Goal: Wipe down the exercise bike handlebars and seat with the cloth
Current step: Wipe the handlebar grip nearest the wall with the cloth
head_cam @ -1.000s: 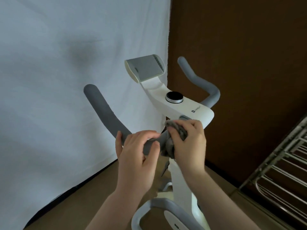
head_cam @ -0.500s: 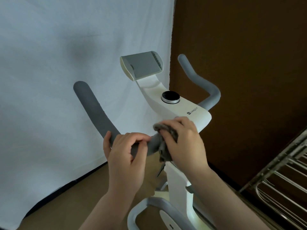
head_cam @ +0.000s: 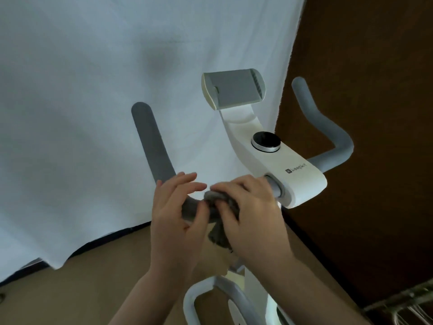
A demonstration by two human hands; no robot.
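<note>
Right, the grey cloth (head_cam: 221,208) is bunched round the left handlebar (head_cam: 152,146) of the exercise bike (head_cam: 293,181), just beside where the bar enters the white stem. The right hand (head_cam: 251,214) grips the cloth, fingers curled over the bar w/ a flap of fabric hanging below it. The left hand (head_cam: 174,212) sits just beside the cloth on the side away from the stem: thumb tucked under the bar, fingers lifted and fairly straight above it, so a loose hold at most. Above the stem sits a round black knob (head_cam: 266,141), and beyond that a grey device holder (head_cam: 234,89). The right handlebar (head_cam: 328,127) curves up on the stem's far side, untouched. Behind the bike hangs a white sheet (head_cam: 82,113) next to a brown wall (head_cam: 375,66). Seat isn't visible. A metal rack (head_cam: 403,306) shows low, right of the bike frame, over brown floor (head_cam: 93,277).
</note>
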